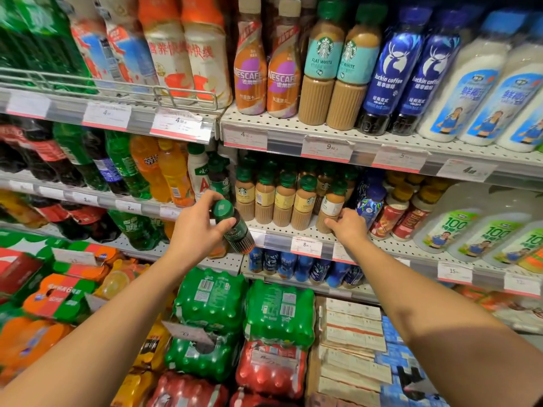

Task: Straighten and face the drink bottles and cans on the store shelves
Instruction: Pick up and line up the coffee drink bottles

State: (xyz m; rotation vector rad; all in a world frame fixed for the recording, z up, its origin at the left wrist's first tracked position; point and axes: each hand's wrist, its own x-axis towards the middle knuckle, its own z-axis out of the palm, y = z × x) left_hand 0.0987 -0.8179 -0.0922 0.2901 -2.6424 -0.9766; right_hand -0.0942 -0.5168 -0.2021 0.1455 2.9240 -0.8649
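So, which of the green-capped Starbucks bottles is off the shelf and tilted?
The dark-labelled bottle gripped by the left hand. It leans in front of the shelf edge, while the tan ones, including that under the right hand, stand upright.

- The left hand (pixel 197 223) grips a dark green-capped bottle (pixel 233 227) by its neck, tilted, in front of the middle shelf (pixel 282 235)
- The right hand (pixel 349 227) holds the base of a beige Starbucks bottle (pixel 330 211) standing at the shelf's front edge, the rightmost of a row of similar green-capped bottles (pixel 283 201)
- Just right of it stand a blue bottle (pixel 368 205) and red-labelled bottles (pixel 389 217)
- On the upper shelf (pixel 323 133) stand Nescafe bottles (pixel 266 69) and blue Luckin coffee bottles (pixel 407 74)
- Green shrink-wrapped packs (pixel 244 306) sit stacked below
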